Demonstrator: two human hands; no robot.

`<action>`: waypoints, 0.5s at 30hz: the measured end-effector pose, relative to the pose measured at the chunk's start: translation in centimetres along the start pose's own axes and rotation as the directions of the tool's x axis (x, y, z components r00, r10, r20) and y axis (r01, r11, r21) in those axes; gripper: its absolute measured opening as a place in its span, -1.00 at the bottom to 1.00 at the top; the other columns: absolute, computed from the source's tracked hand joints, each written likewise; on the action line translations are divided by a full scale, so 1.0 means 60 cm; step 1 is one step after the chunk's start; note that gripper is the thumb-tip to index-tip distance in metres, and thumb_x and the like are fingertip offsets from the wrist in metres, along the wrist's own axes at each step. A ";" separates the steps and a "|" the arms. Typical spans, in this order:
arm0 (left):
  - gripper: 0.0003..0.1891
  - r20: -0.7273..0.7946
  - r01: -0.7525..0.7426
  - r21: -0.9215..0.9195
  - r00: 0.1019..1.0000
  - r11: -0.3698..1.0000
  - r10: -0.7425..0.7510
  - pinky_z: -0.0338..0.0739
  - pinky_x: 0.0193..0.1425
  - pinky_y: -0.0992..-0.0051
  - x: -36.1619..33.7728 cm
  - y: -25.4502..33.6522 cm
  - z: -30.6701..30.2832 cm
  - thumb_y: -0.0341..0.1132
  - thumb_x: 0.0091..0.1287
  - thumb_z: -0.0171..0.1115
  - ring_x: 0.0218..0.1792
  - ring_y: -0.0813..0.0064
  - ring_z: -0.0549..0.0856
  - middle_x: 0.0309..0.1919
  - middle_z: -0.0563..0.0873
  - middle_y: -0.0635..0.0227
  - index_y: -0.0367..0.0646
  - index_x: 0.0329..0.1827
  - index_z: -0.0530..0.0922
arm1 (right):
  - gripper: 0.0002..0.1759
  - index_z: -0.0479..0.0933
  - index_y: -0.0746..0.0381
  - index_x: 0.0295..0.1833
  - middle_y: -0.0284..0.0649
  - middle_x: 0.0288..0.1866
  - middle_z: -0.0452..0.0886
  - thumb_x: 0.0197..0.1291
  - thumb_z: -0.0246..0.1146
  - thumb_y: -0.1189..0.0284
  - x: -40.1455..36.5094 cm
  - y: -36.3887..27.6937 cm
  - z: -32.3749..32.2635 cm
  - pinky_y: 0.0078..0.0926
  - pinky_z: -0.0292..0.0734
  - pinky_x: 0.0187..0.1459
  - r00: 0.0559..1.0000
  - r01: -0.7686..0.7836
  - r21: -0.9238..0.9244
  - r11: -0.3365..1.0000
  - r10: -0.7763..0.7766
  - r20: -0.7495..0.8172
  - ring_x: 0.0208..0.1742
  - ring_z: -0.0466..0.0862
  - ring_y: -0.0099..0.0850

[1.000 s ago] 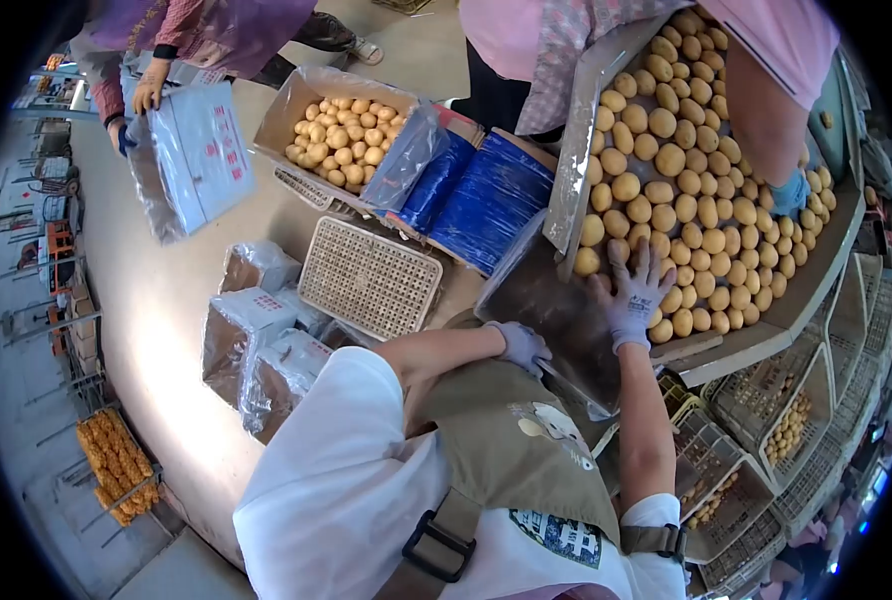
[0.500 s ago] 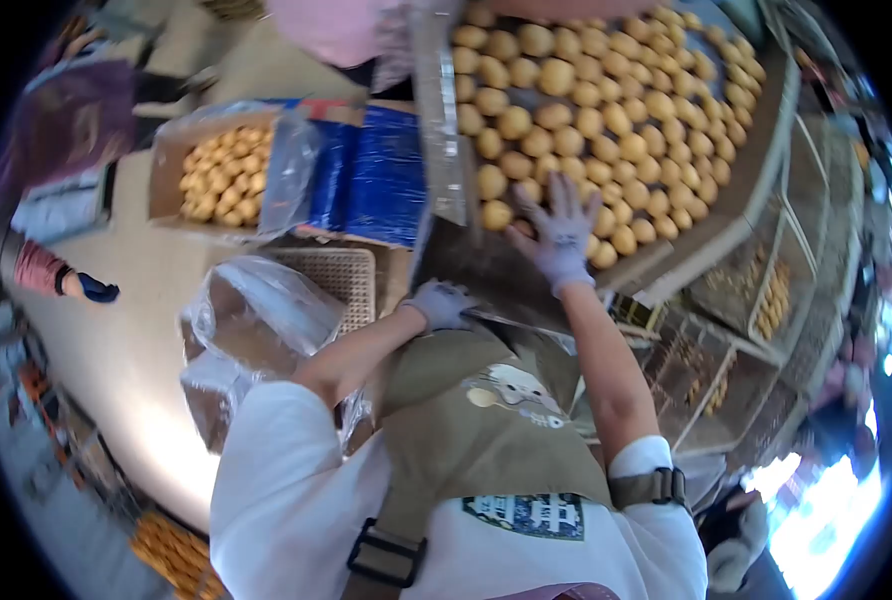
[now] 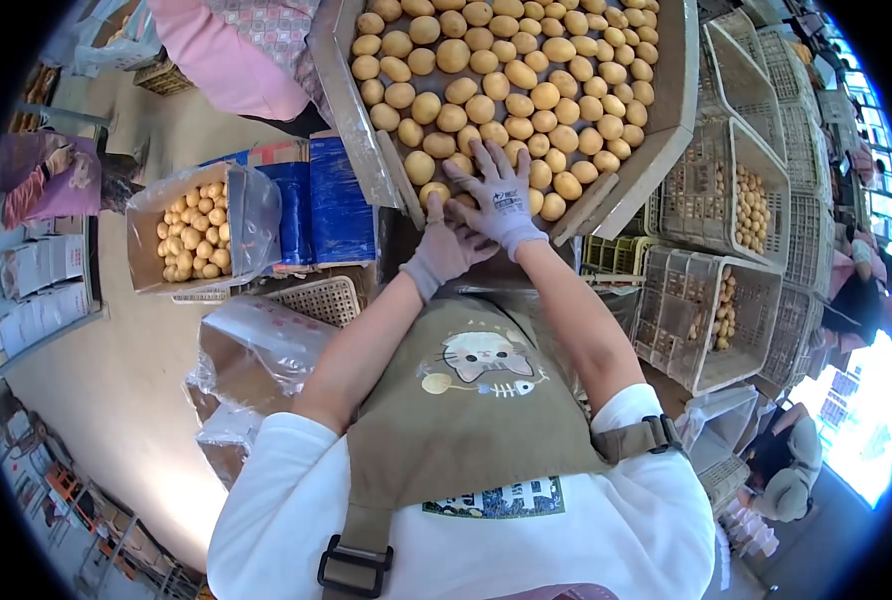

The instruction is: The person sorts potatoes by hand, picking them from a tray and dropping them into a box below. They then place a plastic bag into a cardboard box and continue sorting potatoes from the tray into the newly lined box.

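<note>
Many round yellow potatoes point(image 3: 518, 75) lie on a sorting table with raised side boards point(image 3: 363, 130). My right hand point(image 3: 504, 203), in a pale grey glove, rests with fingers spread against the nearest potatoes at the table's narrow front opening. Just left of it, my left hand point(image 3: 444, 250), gloved too, has its fingers stretched out, with the fingertips near a potato point(image 3: 434, 192) by the left board. Neither hand grips anything that I can see. Below the hands, the mouth of the opening is partly hidden by my wrists and apron.
A plastic-lined cardboard box point(image 3: 146, 270) of potatoes stands at left, beside blue-wrapped boxes point(image 3: 341, 200). Nearer are a lined box point(image 3: 256, 350) and a woven crate point(image 3: 321, 298). Potato crates point(image 3: 701, 340) line the right. A person in pink sleeves point(image 3: 231, 60) stands at the table's far left.
My left hand has risen from below the table edge to beside my right hand at the potatoes. The camera view has shifted, placing the table further left.
</note>
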State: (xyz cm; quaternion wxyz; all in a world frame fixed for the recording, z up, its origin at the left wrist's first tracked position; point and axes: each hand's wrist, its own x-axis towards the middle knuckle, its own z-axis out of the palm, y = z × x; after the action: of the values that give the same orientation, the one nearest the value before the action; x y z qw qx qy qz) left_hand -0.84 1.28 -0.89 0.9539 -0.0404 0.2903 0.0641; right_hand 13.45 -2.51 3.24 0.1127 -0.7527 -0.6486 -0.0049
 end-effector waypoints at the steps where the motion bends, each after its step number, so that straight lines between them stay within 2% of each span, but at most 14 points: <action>1: 0.06 0.055 -0.020 -0.027 0.998 0.999 0.021 0.19 0.50 -0.22 0.002 -0.002 0.008 0.65 0.22 -0.16 0.56 0.08 0.22 0.61 0.16 0.24 0.12 0.64 0.09 | -0.31 0.48 -0.31 0.42 -0.14 0.56 0.33 0.11 0.34 -0.04 -0.007 -0.009 -0.011 0.31 -0.23 0.54 1.000 -0.008 0.016 1.000 0.008 0.001 0.55 0.29 -0.06; 2: 0.08 0.107 -0.036 -0.061 0.993 0.997 0.043 0.18 0.51 -0.22 0.001 -0.005 0.011 0.67 0.20 -0.18 0.57 0.07 0.21 0.61 0.16 0.24 0.12 0.64 0.10 | -0.32 0.49 -0.26 0.41 -0.13 0.55 0.34 0.12 0.35 0.00 -0.014 -0.015 -0.016 0.30 -0.21 0.54 1.000 -0.014 0.032 0.999 0.014 0.007 0.54 0.29 -0.04; 3: 0.15 0.187 -0.039 -0.001 0.982 0.999 0.039 0.15 0.52 -0.26 0.003 -0.002 0.003 0.70 0.16 -0.21 0.57 0.09 0.21 0.60 0.19 0.22 0.08 0.66 0.02 | -0.33 0.51 -0.18 0.40 -0.11 0.53 0.36 0.12 0.35 0.05 -0.030 -0.010 -0.013 0.24 -0.13 0.54 1.000 -0.002 0.138 0.990 0.004 -0.012 0.54 0.30 -0.02; 4: 0.15 0.174 -0.027 -0.038 0.984 0.999 0.033 0.15 0.52 -0.28 0.000 -0.009 -0.001 0.71 0.15 -0.22 0.57 0.08 0.20 0.60 0.18 0.23 0.07 0.66 0.02 | -0.34 0.52 -0.09 0.39 -0.10 0.50 0.38 0.13 0.36 0.10 -0.045 -0.013 -0.029 0.18 -0.05 0.54 1.000 0.008 0.247 0.969 -0.001 -0.026 0.53 0.30 0.00; 5: 0.16 0.167 -0.017 -0.070 0.986 0.997 0.029 0.15 0.52 -0.30 0.001 -0.011 -0.001 0.71 0.15 -0.22 0.57 0.07 0.19 0.60 0.18 0.23 0.07 0.66 0.02 | -0.36 0.54 0.00 0.36 -0.07 0.45 0.42 0.12 0.38 0.15 -0.062 -0.012 -0.055 0.07 0.10 0.51 0.999 -0.007 0.138 0.990 0.013 -0.040 0.49 0.33 0.03; 6: 0.17 0.166 -0.010 -0.097 0.986 0.995 0.026 0.14 0.51 -0.31 0.006 -0.008 0.004 0.72 0.14 -0.23 0.58 0.06 0.18 0.60 0.18 0.23 0.06 0.66 0.02 | -0.40 0.56 0.02 0.32 -0.04 0.47 0.40 0.13 0.37 0.18 -0.075 -0.022 -0.080 0.08 0.15 0.48 0.991 -0.127 0.003 0.992 0.127 -0.030 0.48 0.36 0.00; 7: 0.16 0.114 0.030 -0.185 0.993 0.982 -0.008 0.14 0.49 -0.37 0.011 -0.009 0.002 0.72 0.14 -0.23 0.59 0.02 0.15 0.60 0.17 0.23 0.07 0.66 0.03 | -0.47 0.59 0.05 0.26 -0.06 0.38 0.48 0.14 0.34 0.22 -0.099 -0.005 -0.072 0.07 0.22 0.43 0.989 -0.144 -0.004 0.990 0.144 -0.012 0.40 0.44 -0.02; 8: 0.16 0.114 0.022 -0.177 0.994 0.984 -0.001 0.14 0.49 -0.38 0.015 -0.010 -0.001 0.71 0.14 -0.22 0.59 0.01 0.15 0.60 0.16 0.22 0.07 0.66 0.04 | -0.53 0.61 0.07 0.20 -0.07 0.30 0.56 0.15 0.32 0.25 -0.123 0.013 -0.063 0.05 0.28 0.38 0.987 -0.163 -0.010 0.987 0.163 0.006 0.32 0.52 -0.03; 10: 0.15 0.112 0.003 -0.156 0.994 0.988 0.014 0.13 0.47 -0.42 0.015 -0.007 0.005 0.71 0.15 -0.20 0.59 -0.01 0.15 0.60 0.15 0.22 0.08 0.65 0.05 | -0.62 0.63 0.09 0.12 -0.10 0.20 0.64 0.18 0.29 0.29 -0.103 0.024 -0.103 -0.08 0.49 0.21 0.954 -0.272 0.156 0.950 0.245 0.171 0.15 0.65 -0.07; 11: 0.13 0.092 -0.006 -0.141 0.996 0.990 0.019 0.11 0.48 -0.42 0.012 -0.006 0.009 0.70 0.16 -0.18 0.59 -0.01 0.14 0.60 0.14 0.22 0.10 0.65 0.06 | -0.70 0.64 0.11 0.06 -0.13 0.09 0.70 0.21 0.27 0.34 -0.086 0.027 -0.108 -0.14 0.60 0.03 0.933 -0.347 0.327 0.879 0.360 0.024 -0.01 0.71 -0.06; 12: 0.13 0.062 -0.015 -0.145 0.998 0.989 0.025 0.11 0.48 -0.43 0.009 -0.007 0.017 0.70 0.16 -0.18 0.59 -0.02 0.14 0.60 0.14 0.22 0.10 0.65 0.06 | -0.69 0.62 0.10 0.09 -0.10 0.11 0.68 0.26 0.21 0.33 -0.061 0.046 -0.108 -0.12 0.60 0.03 0.921 -0.383 0.190 0.904 0.390 0.000 -0.02 0.71 -0.04; 14: 0.12 -0.003 -0.039 -0.150 0.999 0.988 0.039 0.10 0.48 -0.44 0.007 -0.011 0.028 0.69 0.16 -0.18 0.59 -0.02 0.14 0.60 0.14 0.22 0.10 0.65 0.06 | -0.64 0.61 0.03 0.17 -0.08 0.12 0.67 0.29 0.15 0.30 -0.014 0.063 -0.104 -0.12 0.60 0.07 0.880 -0.474 0.128 0.871 0.471 0.058 0.04 0.71 -0.07; 15: 0.12 -0.026 -0.041 -0.166 0.999 0.985 0.037 0.10 0.48 -0.43 0.008 -0.011 0.030 0.69 0.16 -0.15 0.58 -0.01 0.15 0.60 0.14 0.23 0.10 0.64 0.07 | -0.60 0.59 -0.01 0.22 -0.08 0.13 0.66 0.30 0.13 0.27 0.001 0.076 -0.084 -0.13 0.59 0.09 0.862 -0.496 0.043 0.867 0.486 0.148 0.07 0.70 -0.09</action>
State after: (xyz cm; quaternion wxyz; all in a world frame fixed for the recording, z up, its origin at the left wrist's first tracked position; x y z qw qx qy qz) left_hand 0.62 0.85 0.37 0.9425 -0.1148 0.2955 0.1063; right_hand 18.64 -3.92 7.41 0.0968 -0.8866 -0.4412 0.0996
